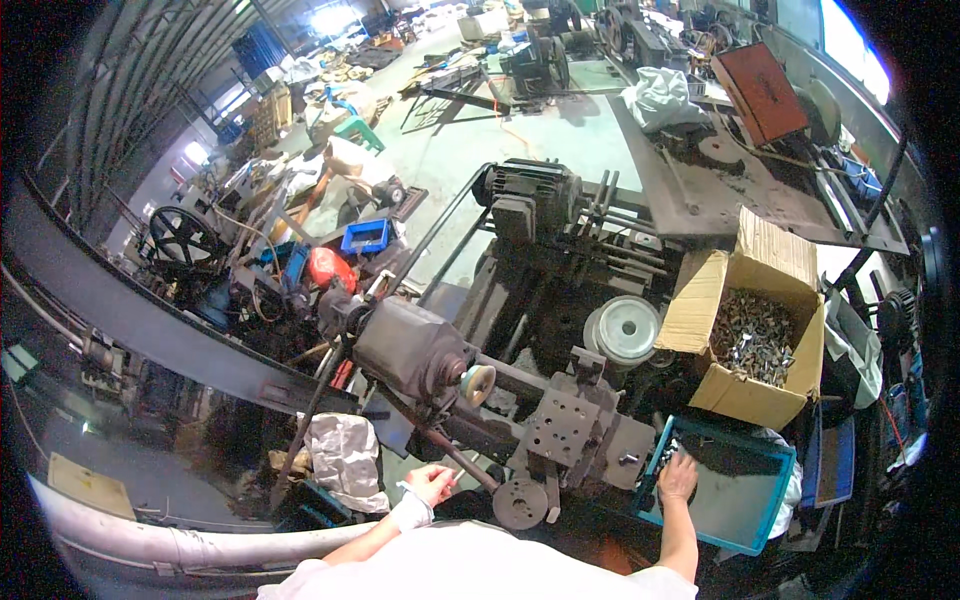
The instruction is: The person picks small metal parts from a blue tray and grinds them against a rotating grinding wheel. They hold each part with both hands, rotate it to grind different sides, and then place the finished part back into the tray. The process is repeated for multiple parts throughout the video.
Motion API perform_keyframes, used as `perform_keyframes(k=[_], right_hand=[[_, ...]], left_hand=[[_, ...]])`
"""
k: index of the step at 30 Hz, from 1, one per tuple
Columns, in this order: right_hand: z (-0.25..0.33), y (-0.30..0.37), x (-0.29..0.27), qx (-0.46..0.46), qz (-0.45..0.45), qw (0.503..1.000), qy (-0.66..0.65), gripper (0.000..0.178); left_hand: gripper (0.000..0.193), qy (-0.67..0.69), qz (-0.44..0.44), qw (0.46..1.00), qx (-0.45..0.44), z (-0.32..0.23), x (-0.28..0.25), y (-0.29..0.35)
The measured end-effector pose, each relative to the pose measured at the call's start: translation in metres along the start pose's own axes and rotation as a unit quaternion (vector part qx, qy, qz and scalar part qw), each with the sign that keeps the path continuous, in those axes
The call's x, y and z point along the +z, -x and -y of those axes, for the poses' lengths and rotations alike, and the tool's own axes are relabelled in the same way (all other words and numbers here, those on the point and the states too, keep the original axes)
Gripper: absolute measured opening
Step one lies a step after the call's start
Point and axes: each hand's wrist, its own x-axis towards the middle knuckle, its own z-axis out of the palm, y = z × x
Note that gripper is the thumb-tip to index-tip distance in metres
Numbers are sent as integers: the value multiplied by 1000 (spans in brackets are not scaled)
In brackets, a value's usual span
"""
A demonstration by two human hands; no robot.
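Your right hand dips into the blue bin at your right, fingers curled on small parts; your left hand, well apart, pinches a thin piece nearer the machine.

A worker in a white short-sleeved shirt, left hand wrapped at the wrist in white bandage; right hand bare.

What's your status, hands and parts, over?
Left hand wrapped at the wrist, by the slanted metal rod, grip unclear. Right hand reaching into the blue tray. Cardboard box of metal parts beside it.
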Motion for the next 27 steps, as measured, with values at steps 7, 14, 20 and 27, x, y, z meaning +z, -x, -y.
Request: perform_keyframes(k=[7, 14, 20, 27], right_hand=[[-12, -6, 20, -38, 24, 999, -11, 34], [-13, -12, 11, -13, 61, 997, -42, 30], [-3, -14, 3, 89, 70, 992, -52, 36], [-2, -25, -2, 108, 91, 988, -61, 35]], left_hand=[[17, -10, -2, 1000, -14, 1, -3, -2], [18, -28, -2, 1000, -3, 12, -9, -5], [19, -16, -8, 1000, -14, 12, -13, -3], [18, -26, -13, 1000, 0, 13, -10, -3]])
